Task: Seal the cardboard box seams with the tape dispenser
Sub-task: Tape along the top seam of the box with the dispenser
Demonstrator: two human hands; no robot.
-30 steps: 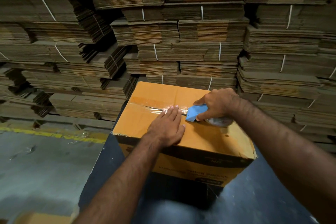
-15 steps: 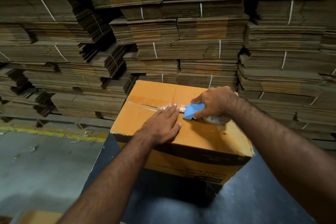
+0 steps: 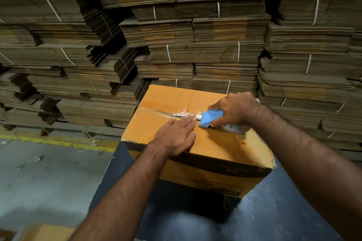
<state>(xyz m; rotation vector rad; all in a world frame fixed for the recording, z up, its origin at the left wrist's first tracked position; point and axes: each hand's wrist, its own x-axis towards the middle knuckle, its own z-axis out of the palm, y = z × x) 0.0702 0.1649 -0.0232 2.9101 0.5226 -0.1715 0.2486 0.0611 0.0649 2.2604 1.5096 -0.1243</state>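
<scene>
A closed orange-brown cardboard box (image 3: 215,146) stands on a dark blue surface in front of me. Clear shiny tape (image 3: 166,110) runs along its top seam from the left edge toward the middle. My right hand (image 3: 235,109) grips a blue tape dispenser (image 3: 209,118) with a tape roll (image 3: 235,128) under the palm, pressed on the seam right of centre. My left hand (image 3: 176,135) lies flat on the box top, fingers together, its fingertips on the taped seam just left of the dispenser.
Tall stacks of bundled flat cardboard (image 3: 195,35) fill the whole background right behind the box. A grey concrete floor (image 3: 39,178) with a yellow line (image 3: 58,143) lies to the left. Another cardboard piece (image 3: 45,233) shows at the bottom left corner.
Both hands have stayed on the seam; the left hand has slid slightly along the tape beside the dispenser. The view has shifted a little.
</scene>
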